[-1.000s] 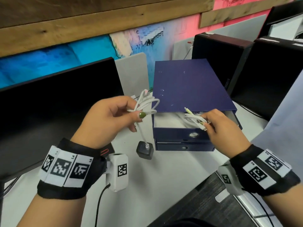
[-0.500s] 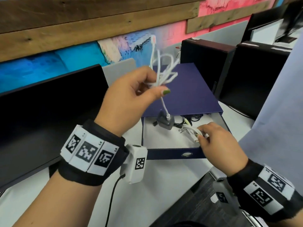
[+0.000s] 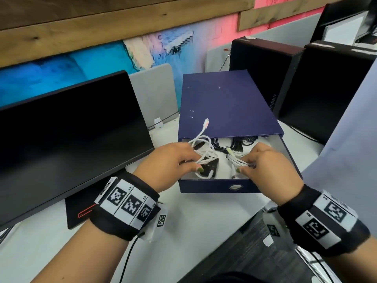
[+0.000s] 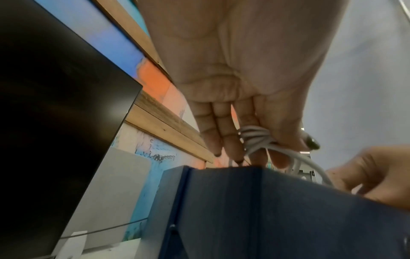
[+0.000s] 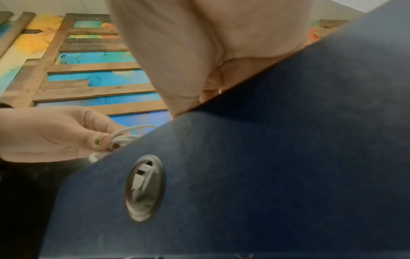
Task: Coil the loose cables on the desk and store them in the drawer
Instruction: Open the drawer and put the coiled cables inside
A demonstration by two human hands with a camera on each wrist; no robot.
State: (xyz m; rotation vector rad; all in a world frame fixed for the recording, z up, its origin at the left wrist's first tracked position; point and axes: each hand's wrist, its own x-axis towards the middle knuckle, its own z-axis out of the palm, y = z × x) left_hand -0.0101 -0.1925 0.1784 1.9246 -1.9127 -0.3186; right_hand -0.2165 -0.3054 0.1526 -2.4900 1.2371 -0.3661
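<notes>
Looking down from our head, we see our left hand [image 3: 169, 160] has come down from up high and now pinches its white cable coil [image 3: 204, 149] inside the open blue drawer [image 3: 216, 185], while our right hand [image 3: 265, 162] pinches a second white coil [image 3: 237, 158] there, so both are nearly stored. Our left wrist view shows the loops [image 4: 255, 138] squeezed between thumb and fingers. Our right wrist view shows mostly the drawer front and its round pull hole [image 5: 144, 188], hiding our right fingers.

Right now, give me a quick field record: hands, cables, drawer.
left hand: pinches white coiled cable, low over the drawer
right hand: holds second white cable bundle inside the drawer
drawer: pulled open, blue front with ring pull
drawer contents: black cables at back, black adapter
monitor: left of drawer, screen dark
</notes>
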